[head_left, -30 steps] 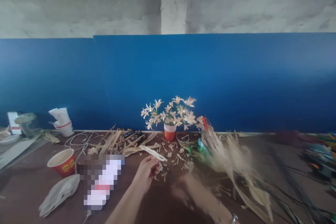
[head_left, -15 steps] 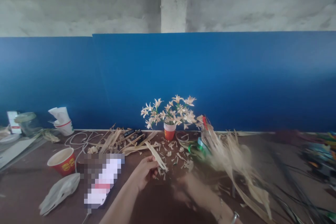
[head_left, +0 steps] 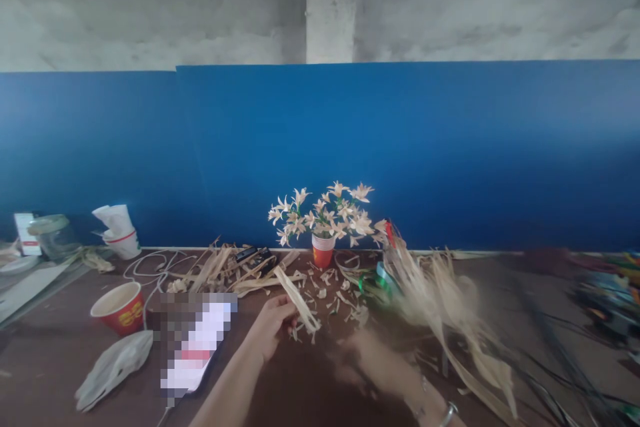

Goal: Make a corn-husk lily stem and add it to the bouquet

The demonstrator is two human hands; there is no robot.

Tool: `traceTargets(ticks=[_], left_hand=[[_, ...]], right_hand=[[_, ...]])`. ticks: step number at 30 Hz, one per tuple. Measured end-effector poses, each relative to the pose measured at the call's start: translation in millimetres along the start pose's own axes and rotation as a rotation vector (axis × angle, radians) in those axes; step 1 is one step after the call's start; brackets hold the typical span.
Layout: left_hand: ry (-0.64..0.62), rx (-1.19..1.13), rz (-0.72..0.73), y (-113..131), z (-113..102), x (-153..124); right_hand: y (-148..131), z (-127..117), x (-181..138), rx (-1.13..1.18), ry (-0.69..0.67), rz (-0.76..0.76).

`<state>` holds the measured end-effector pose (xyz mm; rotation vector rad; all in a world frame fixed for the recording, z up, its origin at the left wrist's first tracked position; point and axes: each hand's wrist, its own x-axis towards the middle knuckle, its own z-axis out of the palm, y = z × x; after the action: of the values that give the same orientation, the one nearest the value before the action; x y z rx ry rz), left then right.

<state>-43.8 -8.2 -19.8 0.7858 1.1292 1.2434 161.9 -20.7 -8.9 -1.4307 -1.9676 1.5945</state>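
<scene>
Between the thumb and fingers of my left hand (head_left: 277, 323) is a pale strip of dried corn husk (head_left: 297, 300), slanting up to the left. My right hand (head_left: 363, 360) is just right of the strip's lower end, smeared by motion. A dark blur lies in front of its fingers; whether it holds anything is unclear. Small husk scraps (head_left: 345, 297) lie scattered beyond both hands. Behind them, a red and white paper cup (head_left: 323, 253) holds a bunch of cream flowers (head_left: 345, 210) with pointed petals.
Husk pieces (head_left: 213, 270) pile up back left, and long husk strands (head_left: 445, 300) spread on the right with green tape (head_left: 373, 283). A red paper cup (head_left: 117, 307), a plastic bag (head_left: 115, 370) and a pixelated phone (head_left: 200, 347) lie left. A blue partition (head_left: 320, 127) stands behind.
The husk strip has turned slightly in my left hand and shows a broader face. My right hand stays close to the same place, blurred in both frames.
</scene>
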Motion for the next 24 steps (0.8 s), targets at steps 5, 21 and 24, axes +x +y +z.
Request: traceTargets(ticks=[5, 21, 24], left_hand=[[0.068, 0.007, 0.016, -4.5, 1.0, 1.3], [0.062, 0.187, 0.046, -30.3, 43.2, -12.2], [-0.017, 0.425, 0.115, -33.1, 42.8, -14.1]], right_hand=[[5.6, 1.5, 5.2, -0.038, -0.025, -0.004], [-0.8, 21.7, 21.2, 0.428, 0.597, -0.364], [3.1, 11.0, 22.9, 0.458, 0.635, -0.329]])
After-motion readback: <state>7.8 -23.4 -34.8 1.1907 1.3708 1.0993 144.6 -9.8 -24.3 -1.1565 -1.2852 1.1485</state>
